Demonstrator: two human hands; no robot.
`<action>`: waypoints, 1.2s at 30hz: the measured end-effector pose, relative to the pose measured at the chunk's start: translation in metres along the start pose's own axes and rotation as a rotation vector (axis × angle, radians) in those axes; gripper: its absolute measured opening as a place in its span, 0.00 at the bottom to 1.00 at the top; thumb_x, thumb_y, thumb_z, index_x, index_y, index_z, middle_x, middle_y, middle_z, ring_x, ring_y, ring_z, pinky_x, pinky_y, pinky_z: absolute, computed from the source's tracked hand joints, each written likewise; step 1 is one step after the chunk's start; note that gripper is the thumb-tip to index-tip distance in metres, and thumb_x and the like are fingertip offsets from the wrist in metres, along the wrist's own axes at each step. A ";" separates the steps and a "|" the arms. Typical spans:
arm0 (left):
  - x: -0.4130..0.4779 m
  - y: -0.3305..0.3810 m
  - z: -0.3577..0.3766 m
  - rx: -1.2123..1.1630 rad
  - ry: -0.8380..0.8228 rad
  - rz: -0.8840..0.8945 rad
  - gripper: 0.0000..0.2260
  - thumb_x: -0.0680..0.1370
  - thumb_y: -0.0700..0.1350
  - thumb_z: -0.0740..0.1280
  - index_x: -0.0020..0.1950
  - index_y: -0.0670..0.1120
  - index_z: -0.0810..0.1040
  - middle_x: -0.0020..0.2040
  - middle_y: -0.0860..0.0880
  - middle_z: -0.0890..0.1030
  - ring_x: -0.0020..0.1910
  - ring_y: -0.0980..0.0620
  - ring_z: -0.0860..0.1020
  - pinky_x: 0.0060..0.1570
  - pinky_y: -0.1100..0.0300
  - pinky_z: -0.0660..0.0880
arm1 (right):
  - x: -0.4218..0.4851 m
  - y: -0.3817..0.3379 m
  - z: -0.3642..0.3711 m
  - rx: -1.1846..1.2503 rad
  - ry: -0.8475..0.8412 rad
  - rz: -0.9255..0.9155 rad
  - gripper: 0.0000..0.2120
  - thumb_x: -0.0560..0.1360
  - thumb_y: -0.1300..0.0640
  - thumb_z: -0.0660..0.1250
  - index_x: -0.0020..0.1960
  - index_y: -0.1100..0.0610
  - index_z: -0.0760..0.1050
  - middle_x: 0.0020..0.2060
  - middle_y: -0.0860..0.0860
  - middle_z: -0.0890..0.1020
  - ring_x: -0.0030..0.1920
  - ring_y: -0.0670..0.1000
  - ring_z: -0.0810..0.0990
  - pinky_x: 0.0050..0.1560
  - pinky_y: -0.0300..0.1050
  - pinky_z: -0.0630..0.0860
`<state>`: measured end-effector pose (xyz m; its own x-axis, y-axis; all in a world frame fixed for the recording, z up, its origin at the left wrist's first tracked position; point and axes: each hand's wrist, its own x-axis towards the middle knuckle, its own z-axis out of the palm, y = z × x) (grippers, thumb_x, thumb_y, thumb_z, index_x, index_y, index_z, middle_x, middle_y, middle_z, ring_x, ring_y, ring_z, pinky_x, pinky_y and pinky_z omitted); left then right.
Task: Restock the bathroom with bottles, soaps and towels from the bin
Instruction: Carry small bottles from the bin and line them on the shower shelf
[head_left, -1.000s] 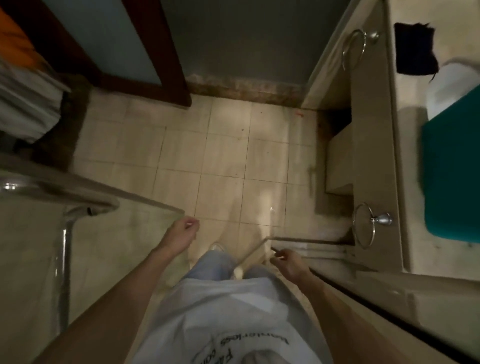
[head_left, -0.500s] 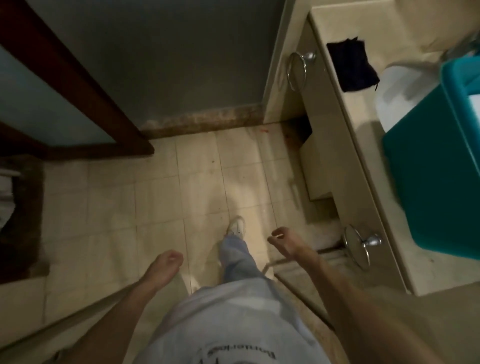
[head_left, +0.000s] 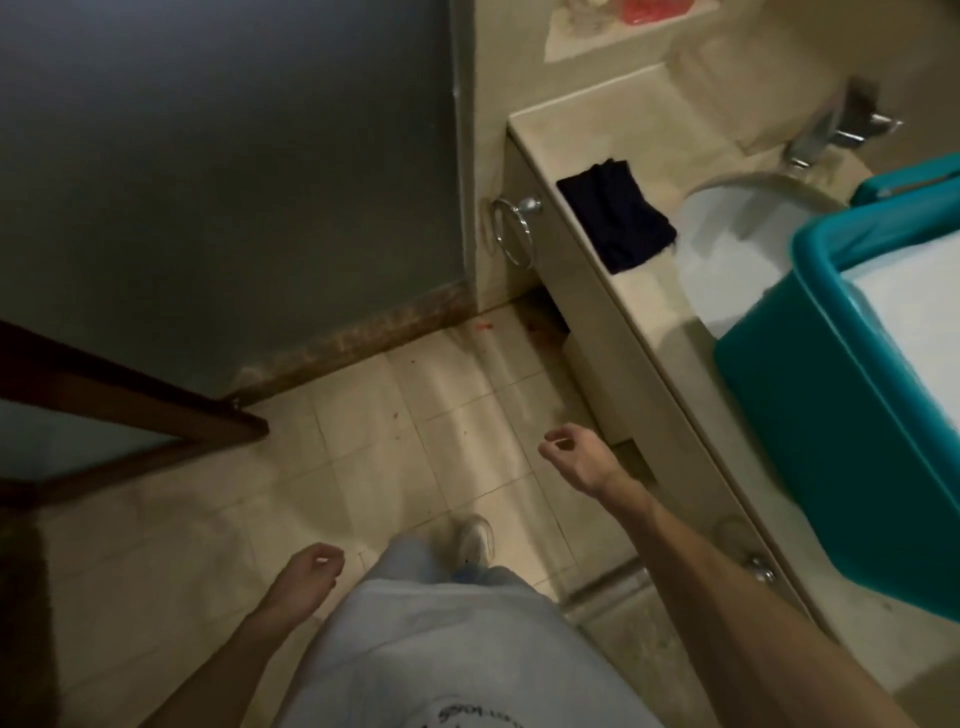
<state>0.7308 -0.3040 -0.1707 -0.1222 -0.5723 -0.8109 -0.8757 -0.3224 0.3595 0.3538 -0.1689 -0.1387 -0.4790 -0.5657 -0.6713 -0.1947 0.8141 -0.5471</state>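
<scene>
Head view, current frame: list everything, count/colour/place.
bin: 1, teal, on the counter at right, over part of the sink; pale contents unclear
cloth: 1, dark navy, on the counter left of the sink
sink: 1, white, set in the counter
faucet: 1, chrome, behind the sink
towel ring: 1, chrome, counter front near the wall
counter: 1, beige, right side
door: 1, dark wood frame, left
floor: beige tiles
red item: 1, top edge, too blurred to name
shoe: 1, pale, on the floor
left hand: 1, loosely curled, empty
right hand: 1, loosely curled, empty, near the counter front
</scene>
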 end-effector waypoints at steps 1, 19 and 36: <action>0.004 0.018 -0.001 0.031 -0.017 0.020 0.05 0.82 0.42 0.65 0.54 0.45 0.80 0.51 0.43 0.83 0.47 0.46 0.82 0.53 0.55 0.76 | -0.003 0.007 -0.001 0.022 0.004 0.035 0.18 0.79 0.47 0.66 0.64 0.56 0.76 0.58 0.52 0.81 0.56 0.52 0.80 0.58 0.48 0.79; -0.038 0.512 0.071 0.183 -0.349 1.245 0.14 0.82 0.51 0.65 0.67 0.51 0.76 0.59 0.54 0.80 0.58 0.59 0.78 0.61 0.61 0.73 | -0.106 -0.093 -0.228 0.279 1.194 -0.188 0.11 0.79 0.57 0.65 0.60 0.52 0.79 0.51 0.42 0.83 0.50 0.39 0.80 0.48 0.30 0.74; -0.197 0.571 0.251 0.715 -0.655 1.941 0.21 0.76 0.57 0.66 0.67 0.51 0.73 0.62 0.50 0.78 0.62 0.50 0.75 0.63 0.49 0.74 | -0.227 0.056 -0.227 0.127 1.218 0.685 0.23 0.76 0.52 0.68 0.70 0.52 0.72 0.66 0.50 0.79 0.67 0.53 0.76 0.66 0.53 0.73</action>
<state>0.1377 -0.1867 0.0784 -0.7946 0.5729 0.2010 0.5480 0.5342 0.6436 0.2576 0.0351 0.0967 -0.8908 0.4544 -0.0064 0.4231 0.8241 -0.3766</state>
